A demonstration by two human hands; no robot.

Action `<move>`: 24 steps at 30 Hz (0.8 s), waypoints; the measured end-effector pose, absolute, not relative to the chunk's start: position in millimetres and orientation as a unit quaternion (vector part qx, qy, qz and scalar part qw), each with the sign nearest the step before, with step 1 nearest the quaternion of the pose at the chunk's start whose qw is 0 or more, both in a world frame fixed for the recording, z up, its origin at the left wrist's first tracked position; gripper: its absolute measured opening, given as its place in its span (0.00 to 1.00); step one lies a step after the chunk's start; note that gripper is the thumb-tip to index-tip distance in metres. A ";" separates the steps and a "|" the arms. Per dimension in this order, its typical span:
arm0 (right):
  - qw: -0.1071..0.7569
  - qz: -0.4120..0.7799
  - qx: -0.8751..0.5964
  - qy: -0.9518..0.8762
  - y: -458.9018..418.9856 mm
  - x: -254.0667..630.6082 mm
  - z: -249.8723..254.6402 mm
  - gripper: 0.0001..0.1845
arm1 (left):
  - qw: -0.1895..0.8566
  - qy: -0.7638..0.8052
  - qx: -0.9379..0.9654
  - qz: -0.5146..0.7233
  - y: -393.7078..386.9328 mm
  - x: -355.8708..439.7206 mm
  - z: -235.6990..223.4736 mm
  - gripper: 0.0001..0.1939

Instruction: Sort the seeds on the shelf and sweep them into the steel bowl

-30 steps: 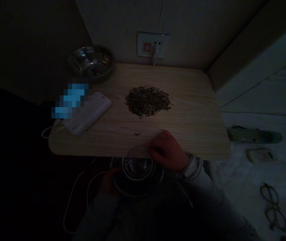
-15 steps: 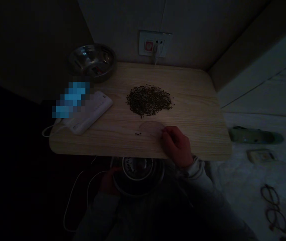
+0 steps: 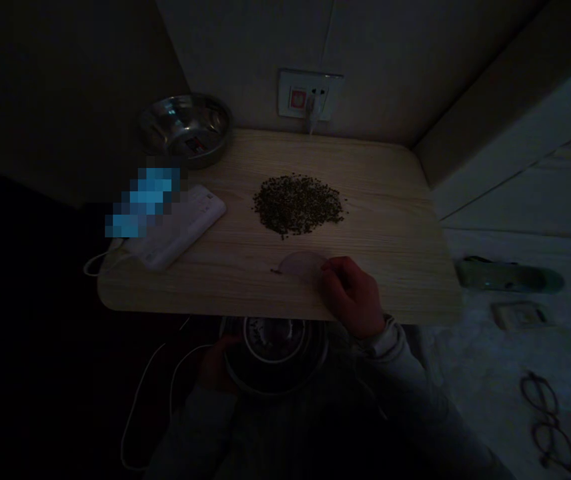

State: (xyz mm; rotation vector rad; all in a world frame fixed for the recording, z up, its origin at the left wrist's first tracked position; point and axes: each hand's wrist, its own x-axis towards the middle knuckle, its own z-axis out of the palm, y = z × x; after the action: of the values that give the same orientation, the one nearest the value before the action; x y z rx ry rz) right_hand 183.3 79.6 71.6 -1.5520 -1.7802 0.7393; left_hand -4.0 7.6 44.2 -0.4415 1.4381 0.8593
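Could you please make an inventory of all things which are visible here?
Table: 1, pale wood, centre.
Grains: many, dark, mid-table, a few nearer the front.
Clear piece: 1, transparent, over the table's front.
Bowl: 1, silver, table's back left corner.
Power strip: 1, white, table's left.
Blurred patch: 1, blue, beside the power strip.
Cords: count unclear, white, left side.
Socket: 1, white, on wall.
Plug: 1, pale, in socket.
Vessel: 1, dark, below the table's front edge.
Cloth: 1, white, right.
Oblong item: 1, green, on cloth.
Device: 1, pale, on cloth.
Glasses: 1 pair, dark, on cloth.
Left hand: 1, grey sleeve, at the vessel.
Right hand: 1, grey sleeve, at the clear piece.
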 end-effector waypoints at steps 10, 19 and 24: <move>0.311 0.295 -0.585 -0.688 79.6 183.1 72.1 0.06 | 0.638 0.644 -0.197 0.374 9.9 -2.5 45.8 0.19; 0.305 0.298 -0.580 -0.694 79.9 183.6 71.7 0.05 | 0.628 0.656 -0.189 0.374 8.7 -3.0 43.4 0.18; 0.319 0.301 -0.575 -0.691 79.5 184.2 71.8 0.05 | 0.617 0.658 -0.182 0.391 9.3 -1.7 44.2 0.17</move>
State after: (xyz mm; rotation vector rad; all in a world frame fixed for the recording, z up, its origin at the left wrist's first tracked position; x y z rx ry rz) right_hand 184.2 79.5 71.8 -1.5120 -1.8161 0.7910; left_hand -1.7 9.3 44.2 -0.4185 1.5159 0.8991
